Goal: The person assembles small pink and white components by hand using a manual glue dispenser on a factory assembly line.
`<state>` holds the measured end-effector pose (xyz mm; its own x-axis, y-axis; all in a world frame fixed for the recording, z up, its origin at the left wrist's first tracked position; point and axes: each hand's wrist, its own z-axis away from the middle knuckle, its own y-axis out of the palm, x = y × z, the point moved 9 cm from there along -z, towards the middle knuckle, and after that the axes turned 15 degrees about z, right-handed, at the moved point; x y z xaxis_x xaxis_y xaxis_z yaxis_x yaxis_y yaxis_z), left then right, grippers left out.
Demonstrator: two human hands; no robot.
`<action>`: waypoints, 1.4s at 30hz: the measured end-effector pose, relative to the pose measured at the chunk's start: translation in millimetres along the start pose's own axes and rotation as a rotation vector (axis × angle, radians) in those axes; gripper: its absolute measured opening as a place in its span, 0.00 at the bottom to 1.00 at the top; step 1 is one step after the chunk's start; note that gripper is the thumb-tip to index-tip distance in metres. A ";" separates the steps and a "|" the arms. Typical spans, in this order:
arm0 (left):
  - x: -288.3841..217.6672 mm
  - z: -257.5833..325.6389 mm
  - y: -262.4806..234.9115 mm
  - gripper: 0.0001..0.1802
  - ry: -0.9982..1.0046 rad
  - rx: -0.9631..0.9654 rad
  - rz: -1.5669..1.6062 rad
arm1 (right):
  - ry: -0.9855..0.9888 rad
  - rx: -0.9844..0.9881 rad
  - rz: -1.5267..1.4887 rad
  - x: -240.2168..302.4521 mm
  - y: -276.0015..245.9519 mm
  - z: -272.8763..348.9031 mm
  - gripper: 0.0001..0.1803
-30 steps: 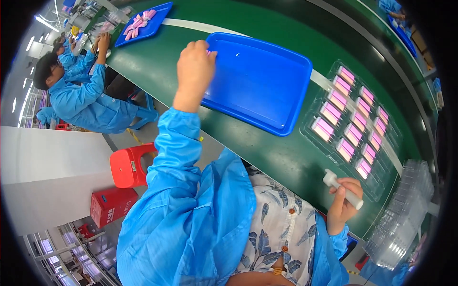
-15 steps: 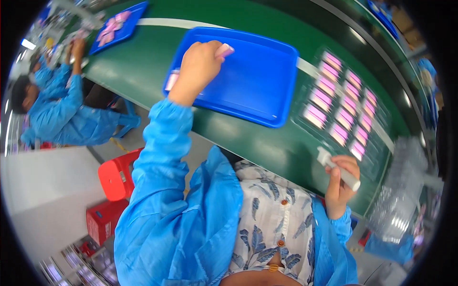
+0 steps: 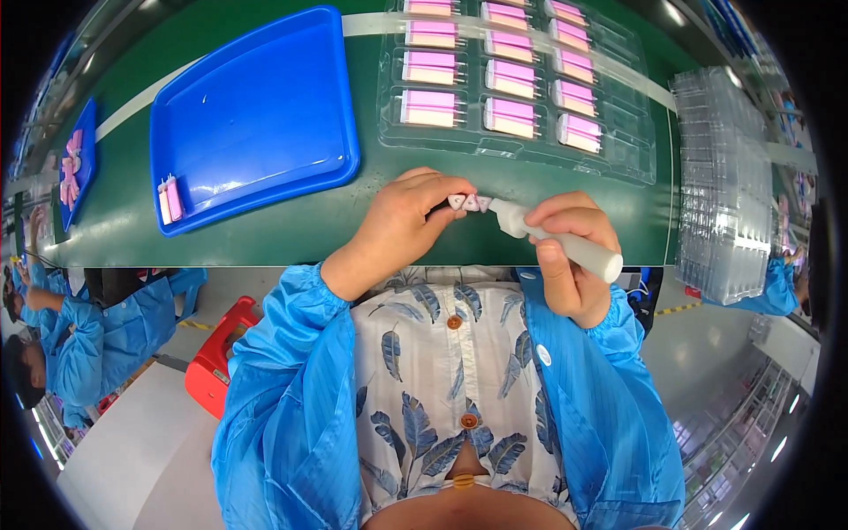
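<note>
My left hand (image 3: 402, 221) pinches a small pink-and-white part (image 3: 469, 202) at the near edge of the green table. My right hand (image 3: 570, 256) grips a white pen-shaped tool (image 3: 565, 241), whose tip touches that part. Just beyond my hands lies a clear plastic tray (image 3: 618, 132) with several pink-and-white parts in its pockets. A blue tray (image 3: 256, 115) sits to the left, holding two small pink-and-white parts (image 3: 170, 198) in its near left corner.
A tall stack of clear plastic trays (image 3: 724, 185) stands at the right. Another blue tray (image 3: 75, 168) with pink parts lies far left. A person in a blue coat (image 3: 79, 344) sits at the left. A red stool (image 3: 221, 353) stands below the table edge.
My left hand left the blue tray and came back to the table's near edge with a small part. My right hand brought the white tool up to it. The view shifted right.
</note>
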<state>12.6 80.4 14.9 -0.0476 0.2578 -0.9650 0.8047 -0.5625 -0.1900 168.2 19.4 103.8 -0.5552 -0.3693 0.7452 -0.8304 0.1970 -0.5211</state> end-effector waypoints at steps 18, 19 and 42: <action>-14.8 8.3 -4.4 0.16 0.158 -0.074 0.022 | -0.159 0.053 0.148 10.9 3.1 -4.1 0.14; -12.6 10.9 -3.7 0.15 0.135 -0.091 0.016 | -0.161 0.054 0.148 14.1 1.0 -1.1 0.14; -17.6 16.9 -1.1 0.18 0.177 -0.058 -0.030 | -0.215 0.079 0.250 31.7 13.5 8.1 0.18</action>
<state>2.5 63.2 29.0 0.0284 0.4112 -0.9111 0.8373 -0.5076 -0.2030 139.7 3.0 116.9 -0.7117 -0.5034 0.4900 -0.6592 0.2374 -0.7135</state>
